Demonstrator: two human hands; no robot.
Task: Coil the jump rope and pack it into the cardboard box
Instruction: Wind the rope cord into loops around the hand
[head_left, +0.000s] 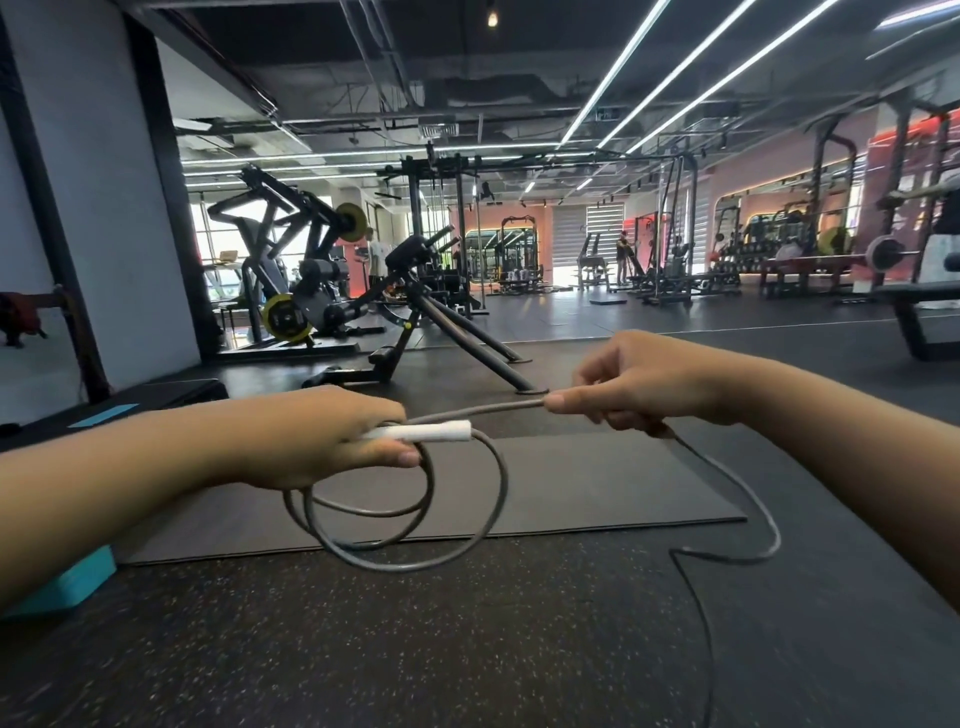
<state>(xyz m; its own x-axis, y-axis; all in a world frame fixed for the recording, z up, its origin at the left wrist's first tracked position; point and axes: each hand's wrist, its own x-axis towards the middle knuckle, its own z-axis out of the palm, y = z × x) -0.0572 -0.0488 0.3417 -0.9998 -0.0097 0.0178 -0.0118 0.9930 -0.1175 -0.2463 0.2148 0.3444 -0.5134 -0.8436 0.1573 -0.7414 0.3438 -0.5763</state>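
Handle: white grip (423, 432) clamped in the left hand (332, 439), fingers curled round it and the gathered loops.
Coil (410, 512): two or three soft grey turns sag below that handle; limp, light, likely springy.
Rope (488, 410): right hand (636, 384), right of the handle, pinches it; the tail trails floorward.
Box: not in view.

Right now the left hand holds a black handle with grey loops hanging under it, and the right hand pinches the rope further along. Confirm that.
Not quite: the handle in the left hand is white, not black, as the head view shows. The rest holds: grey loops of the rope hang under that hand, and the right hand pinches the rope further along.
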